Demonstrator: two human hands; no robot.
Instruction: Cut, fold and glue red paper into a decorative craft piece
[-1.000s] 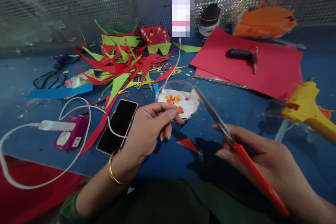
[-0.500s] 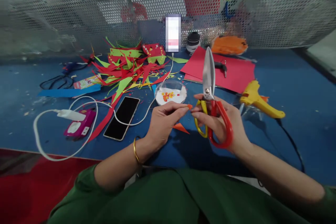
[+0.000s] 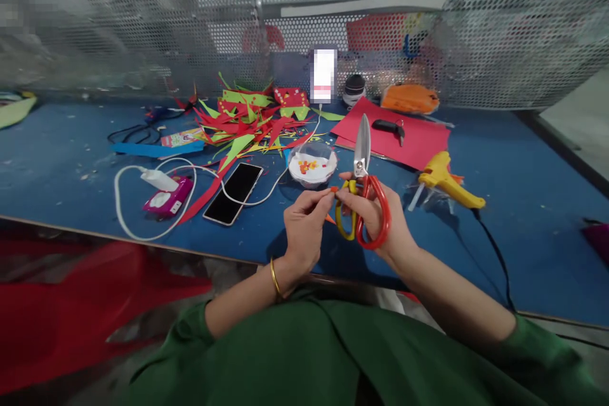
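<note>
My left hand [image 3: 306,225] pinches a tiny orange paper piece [image 3: 333,189] between thumb and index finger. Scissors [image 3: 362,158] with one red and one yellow handle are held in my right hand [image 3: 385,216], blades closed and pointing away from me. The fingertips of my right hand meet the orange piece too. Just beyond my hands sits a clear round dish [image 3: 313,165] with small orange and yellow bits on white paper. A larger orange scrap [image 3: 329,219] lies on the table, partly hidden by my hands.
Red and green paper strips [image 3: 247,130] are heaped beyond a black phone [image 3: 234,193]. A purple power adapter [image 3: 169,196] with white cable lies left. Red sheets [image 3: 419,143] carry a black key [image 3: 387,127]. A yellow glue gun [image 3: 447,181] lies right. A lit phone [image 3: 324,75] stands behind.
The camera view has shifted, showing more of the table's left side. My fingertips have come closer together around the orange piece; the scissors are still in my right hand.
</note>
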